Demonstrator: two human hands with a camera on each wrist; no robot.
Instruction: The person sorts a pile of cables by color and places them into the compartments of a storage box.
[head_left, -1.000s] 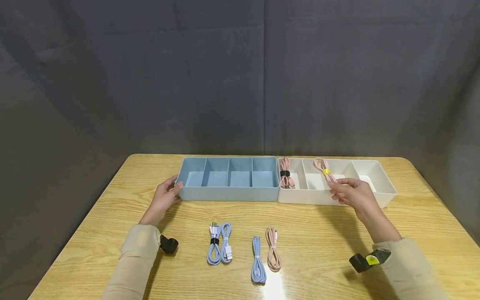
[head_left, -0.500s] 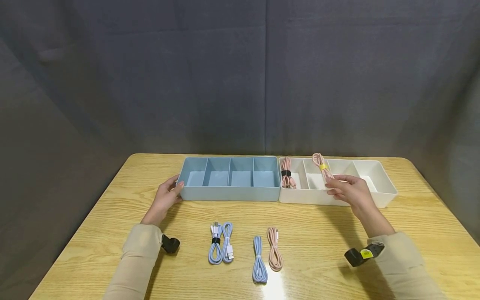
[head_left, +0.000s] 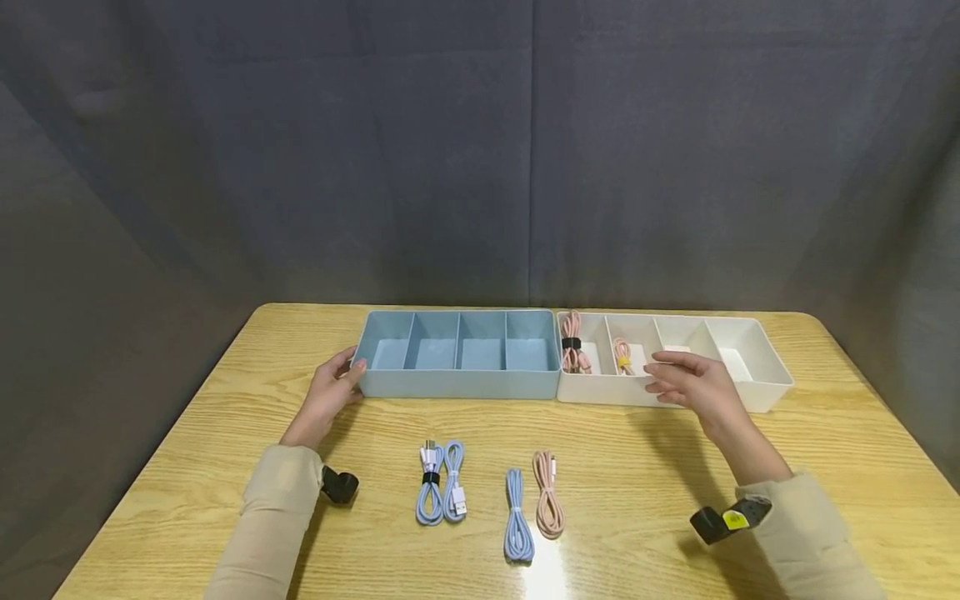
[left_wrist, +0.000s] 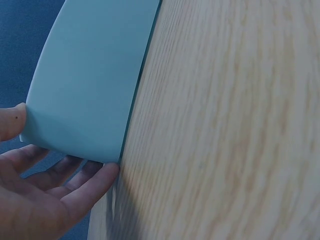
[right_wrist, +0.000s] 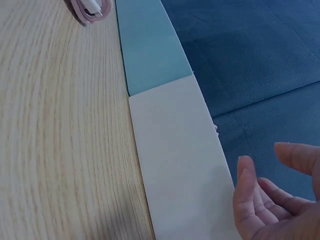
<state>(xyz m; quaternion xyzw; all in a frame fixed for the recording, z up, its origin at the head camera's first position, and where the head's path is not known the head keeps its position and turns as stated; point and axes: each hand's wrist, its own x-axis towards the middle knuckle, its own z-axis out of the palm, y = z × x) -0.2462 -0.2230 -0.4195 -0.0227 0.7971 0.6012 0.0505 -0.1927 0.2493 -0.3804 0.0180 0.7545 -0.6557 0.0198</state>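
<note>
My left hand (head_left: pixel 330 392) holds the left end of a blue divided storage box (head_left: pixel 457 384), thumb near the rim and fingers against the end wall; the left wrist view shows the fingertips (left_wrist: pixel 111 172) at its lower corner. My right hand (head_left: pixel 693 385) hovers at the front rim of a white divided storage box (head_left: pixel 607 389), with nothing between thumb and fingers. In the white box's second compartment from the left lies a pink cable with a yellow tie (head_left: pixel 622 353). The leftmost compartment has a pink cable with a black strap (head_left: pixel 572 340).
On the wooden table (head_left: pixel 375 467), in front of the boxes, lie a blue cable with a black strap (head_left: pixel 430 492), a blue cable with a white plug (head_left: pixel 453 483), another blue cable (head_left: pixel 517 521) and a pink cable (head_left: pixel 548 496). A dark curtain (head_left: pixel 525 167) hangs behind.
My right hand has let go of the yellow-tied pink cable, which has dropped from above the white box into its second compartment. The left hand stays on the blue box.
</note>
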